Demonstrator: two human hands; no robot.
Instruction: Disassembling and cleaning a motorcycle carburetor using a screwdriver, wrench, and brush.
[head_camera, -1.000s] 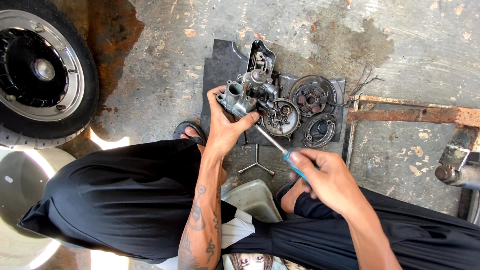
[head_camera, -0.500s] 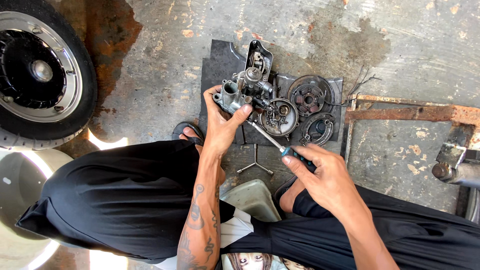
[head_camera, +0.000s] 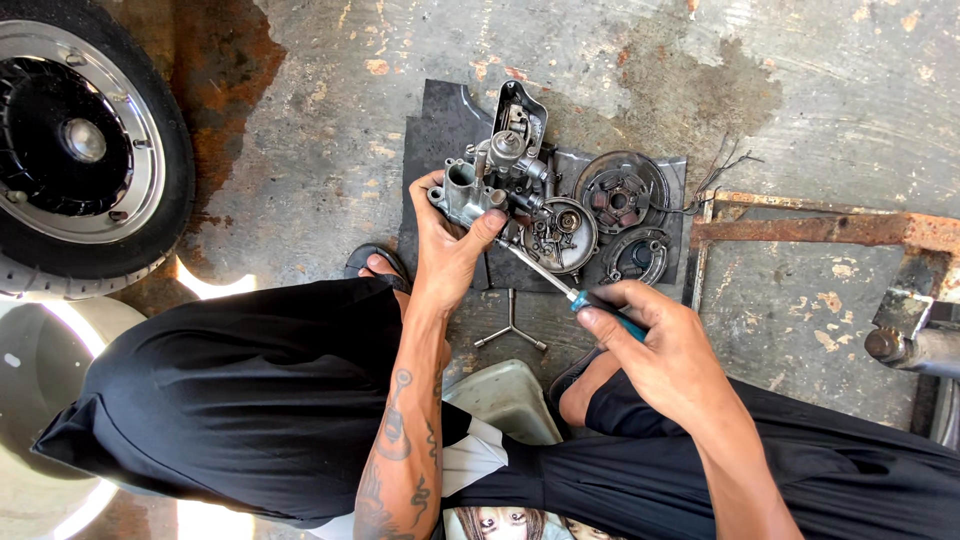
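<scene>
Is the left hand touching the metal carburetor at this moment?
Touching. The head view shows the left hand wrapped around the carburetor, with the thumb pressed against its side and the fingers curled behind its body.

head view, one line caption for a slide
Left hand grips a carburetor while right hand works a blue-handled screwdriver into it.

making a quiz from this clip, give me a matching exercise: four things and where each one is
Things:
1. carburetor
2. screwdriver
3. wheel
4. three-armed wrench

Places:
A. far left on the floor
B. in the left hand
C. on the floor between the knees
D. in the right hand

Pairs: 1-B, 2-D, 3-A, 4-C
</scene>
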